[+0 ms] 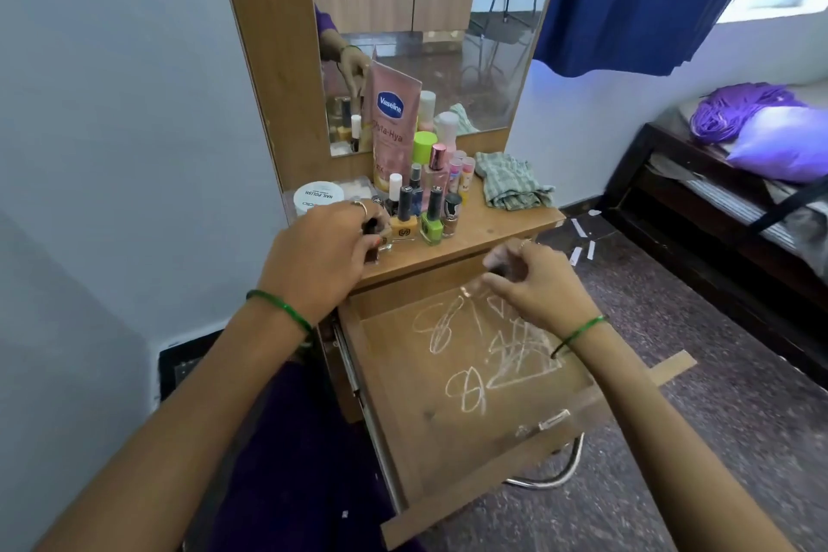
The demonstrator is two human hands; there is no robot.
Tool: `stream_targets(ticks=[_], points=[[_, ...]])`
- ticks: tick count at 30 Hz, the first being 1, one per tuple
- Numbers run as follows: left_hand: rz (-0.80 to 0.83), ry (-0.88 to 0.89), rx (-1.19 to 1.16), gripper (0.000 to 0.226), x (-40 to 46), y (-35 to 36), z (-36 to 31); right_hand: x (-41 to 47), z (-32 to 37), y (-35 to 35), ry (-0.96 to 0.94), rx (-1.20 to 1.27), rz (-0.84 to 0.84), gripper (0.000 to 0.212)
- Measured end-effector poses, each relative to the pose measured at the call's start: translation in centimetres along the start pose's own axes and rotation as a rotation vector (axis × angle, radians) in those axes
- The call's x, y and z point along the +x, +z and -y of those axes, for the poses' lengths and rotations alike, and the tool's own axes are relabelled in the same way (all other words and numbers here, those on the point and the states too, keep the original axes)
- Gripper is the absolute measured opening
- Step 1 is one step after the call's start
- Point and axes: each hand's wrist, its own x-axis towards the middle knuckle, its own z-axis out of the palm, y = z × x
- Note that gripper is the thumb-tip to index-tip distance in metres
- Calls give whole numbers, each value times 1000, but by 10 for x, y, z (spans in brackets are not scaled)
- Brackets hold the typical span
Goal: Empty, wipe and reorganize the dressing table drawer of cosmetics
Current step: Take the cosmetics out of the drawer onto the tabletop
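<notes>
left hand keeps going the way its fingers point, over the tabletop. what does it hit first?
The left hand points right along the tabletop. First in line looks like the yellow nail polish bottle, then the green nail polish bottle. Depth is unclear; it already grips a small dark bottle.

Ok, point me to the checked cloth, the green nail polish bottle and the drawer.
checked cloth (511, 186), head view, middle of the crumpled fabric on the tabletop.
green nail polish bottle (431, 229), head view, green glass body under the black cap.
drawer (484, 493), head view, top edge of its front panel.
</notes>
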Motion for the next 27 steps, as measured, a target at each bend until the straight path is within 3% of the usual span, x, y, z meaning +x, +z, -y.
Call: stream_targets(ticks=[6,27], points=[[11,-106,158,23,11,5,2,25,35,9,-100,311,-23,22],[68,-115,342,23,18,22,18,49,52,64,-243,208,-120,17]])
